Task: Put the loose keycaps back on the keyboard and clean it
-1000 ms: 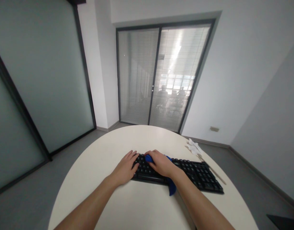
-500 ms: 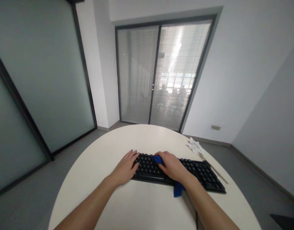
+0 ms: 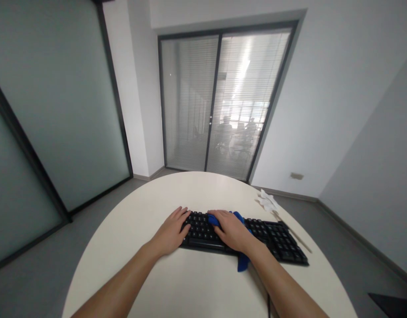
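A black keyboard [image 3: 203, 243] lies across a round cream table [image 3: 190, 287]. My left hand [image 3: 170, 232] rests on the keyboard's left end, fingers stretched over its edge and thumb apart on the keys. Pressed under my right hand [image 3: 233, 229] is a blue cloth [image 3: 243, 263], its bunched part between thumb and fingers on the keys. One end of the cloth hangs over the keyboard's front edge below my wrist. Part of the keyboard's middle is hidden by my right hand and forearm.
A duster-like thing with a white fluffy head [image 3: 268, 202] and a thin stick [image 3: 299, 238] lies at the table's right, behind the keyboard. A dark cable [image 3: 268, 304] runs by my right forearm. Glass doors with blinds [image 3: 223, 101] stand beyond the table.
My right hand has slid slightly left over the keys with the blue cloth, and more cloth shows behind the hand. My left hand stays on the keyboard's left end.
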Available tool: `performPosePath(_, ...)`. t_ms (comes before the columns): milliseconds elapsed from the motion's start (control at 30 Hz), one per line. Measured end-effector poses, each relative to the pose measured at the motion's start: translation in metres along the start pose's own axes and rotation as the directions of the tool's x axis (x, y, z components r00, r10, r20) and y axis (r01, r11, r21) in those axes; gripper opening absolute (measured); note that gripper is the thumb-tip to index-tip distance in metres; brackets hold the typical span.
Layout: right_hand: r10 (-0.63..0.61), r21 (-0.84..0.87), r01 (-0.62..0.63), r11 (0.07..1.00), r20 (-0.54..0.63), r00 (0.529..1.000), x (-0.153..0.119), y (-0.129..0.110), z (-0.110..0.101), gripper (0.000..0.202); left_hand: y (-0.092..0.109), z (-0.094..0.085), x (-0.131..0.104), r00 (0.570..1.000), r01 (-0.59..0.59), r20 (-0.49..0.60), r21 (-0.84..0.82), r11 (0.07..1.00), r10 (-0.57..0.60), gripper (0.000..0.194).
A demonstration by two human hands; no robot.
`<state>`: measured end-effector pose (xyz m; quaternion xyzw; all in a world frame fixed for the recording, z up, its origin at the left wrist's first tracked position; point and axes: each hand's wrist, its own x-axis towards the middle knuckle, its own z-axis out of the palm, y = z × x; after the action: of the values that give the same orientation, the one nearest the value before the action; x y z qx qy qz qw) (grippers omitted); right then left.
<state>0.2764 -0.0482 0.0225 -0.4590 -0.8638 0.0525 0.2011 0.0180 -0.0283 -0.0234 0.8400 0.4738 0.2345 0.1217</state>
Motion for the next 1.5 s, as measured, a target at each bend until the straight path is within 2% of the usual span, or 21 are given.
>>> performPosePath(167, -0.030, 0.026, 0.029, 0.999, 0.047, 0.998, -0.004, -0.001, -0.009, 0.050, 0.001, -0.002, -0.001, 1.000, 0.011, 0.016, 0.003, 1.000, -0.011, 0.053)
performPosePath(400, -0.055, 0.047, 0.050, 0.998, 0.124, 0.991, -0.012, -0.013, -0.021, 0.048, 0.002, -0.001, 0.000, 1.000, 0.005, -0.001, 0.010, 1.000, -0.005, 0.051)
performPosePath(500, -0.036, 0.071, 0.026, 0.997, 0.141, 0.989, -0.018, -0.016, -0.027, 0.043, 0.001, -0.001, 0.000, 1.000, 0.014, 0.005, 0.007, 1.000, -0.014, 0.051)
performPosePath(567, -0.010, 0.093, 0.000, 0.996, 0.106, 0.994, -0.019, -0.016, -0.029, 0.036, 0.002, -0.001, -0.001, 1.000, 0.019, 0.012, 0.007, 1.000, -0.019, 0.052)
performPosePath(700, 0.009, 0.074, -0.006, 0.997, -0.046, 0.999, -0.018, -0.015, -0.021, 0.035, 0.002, -0.001, -0.001, 1.000, 0.023, 0.021, 0.011, 1.000, -0.023, 0.053)
performPosePath(767, 0.058, 0.020, -0.058, 0.998, -0.030, 0.998, -0.019, -0.013, -0.013, 0.044, 0.001, -0.001, -0.001, 1.000, 0.023, 0.019, 0.011, 1.000, -0.023, 0.053)
performPosePath(867, 0.132, -0.052, -0.129, 0.990, 0.060, 0.989, -0.020, -0.011, -0.003, 0.049, 0.001, 0.000, 0.000, 1.000, 0.022, 0.019, 0.015, 1.000, -0.023, 0.052)
performPosePath(933, 0.094, -0.074, -0.089, 0.993, 0.077, 0.993, -0.020, -0.013, 0.001, 0.049, 0.000, 0.000, 0.000, 1.000, 0.019, 0.019, 0.020, 1.000, -0.019, 0.052)
performPosePath(1000, 0.060, -0.100, -0.056, 0.993, 0.036, 0.998, -0.018, -0.018, 0.004, 0.047, -0.001, 0.000, 0.000, 1.000, 0.014, 0.018, 0.024, 1.000, -0.015, 0.052)
performPosePath(1100, 0.067, -0.142, -0.074, 0.987, -0.051, 0.996, -0.015, -0.026, 0.008, 0.045, -0.002, 0.001, 0.000, 1.000, 0.008, 0.015, 0.022, 1.000, -0.008, 0.052)
performPosePath(1167, 0.069, -0.149, -0.079, 0.986, -0.068, 0.995, -0.013, -0.029, 0.010, 0.045, -0.003, 0.002, 0.000, 1.000, 0.005, 0.010, 0.019, 1.000, -0.005, 0.052)
performPosePath(1267, 0.034, -0.123, -0.040, 0.992, -0.052, 0.998, -0.013, -0.029, 0.011, 0.044, -0.003, 0.003, 0.000, 1.000, 0.003, 0.007, 0.022, 1.000, -0.003, 0.053)
performPosePath(1500, -0.161, 0.032, 0.160, 0.987, 0.028, 0.987, -0.013, -0.034, 0.004, 0.043, -0.004, 0.003, -0.001, 1.000, -0.001, -0.011, 0.021, 1.000, 0.001, 0.051)
